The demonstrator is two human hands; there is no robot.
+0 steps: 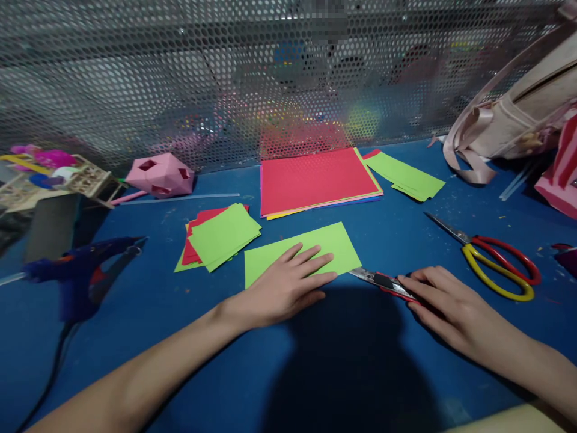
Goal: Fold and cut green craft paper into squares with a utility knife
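Note:
My left hand lies flat with fingers spread on a green sheet of paper, covering its lower middle part. Over at the right, my right hand has its fingers closed on the rear of a red and black utility knife. The knife rests low over the table, its blade pointing left at the paper's lower right corner. Just left of the sheet is a pile of smaller green cut pieces, with red pieces partly hidden under them.
Scissors with red and yellow handles lie at the right. A stack of coloured sheets sits by the perforated metal panel, beside green strips. A blue glue gun, a pink paper polyhedron and a bag stand around.

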